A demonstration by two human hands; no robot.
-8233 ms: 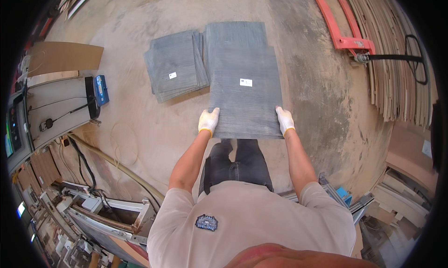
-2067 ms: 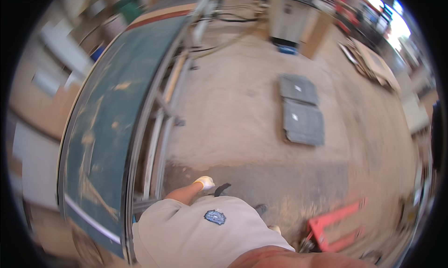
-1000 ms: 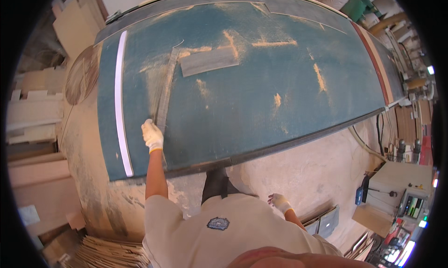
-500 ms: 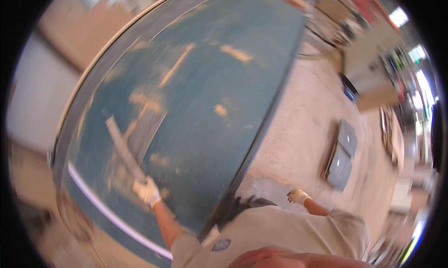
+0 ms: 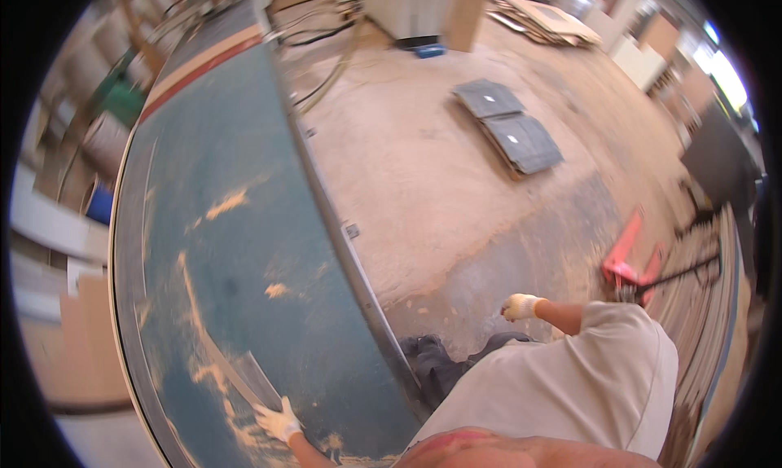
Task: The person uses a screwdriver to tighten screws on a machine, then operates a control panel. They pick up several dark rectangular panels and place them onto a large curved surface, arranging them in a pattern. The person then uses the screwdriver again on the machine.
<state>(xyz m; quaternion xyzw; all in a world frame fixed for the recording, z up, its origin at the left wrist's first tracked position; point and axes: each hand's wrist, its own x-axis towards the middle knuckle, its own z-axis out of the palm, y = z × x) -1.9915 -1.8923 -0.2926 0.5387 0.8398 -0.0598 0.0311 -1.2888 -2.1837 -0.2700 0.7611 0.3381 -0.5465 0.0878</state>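
Note:
My left hand (image 5: 278, 421), in a pale work glove, is low over the blue-green table surface (image 5: 244, 248). Its fingers close at the near end of a thin grey strip (image 5: 230, 376), with the thumb held apart. Beside that strip lies a wider flat grey piece (image 5: 259, 378), its near end also at the hand; whether the hand grips this too, I cannot tell. Right of the table, my right hand (image 5: 521, 307), gloved the same way, hangs over the floor with fingers curled and nothing visible in them.
Sawdust (image 5: 226, 205) lies in patches along the long table, whose raised metal edge (image 5: 346, 240) runs on my right. Across the floor sits a low stack of dark grey panels (image 5: 509, 126). Further right are a red pallet jack (image 5: 623, 256) and stacked boards (image 5: 709, 346).
My view has swung to the right, bringing the pallet jack and boards in. The strip, raised in my left hand before, now sits lower, close along the table. My right hand stays curled.

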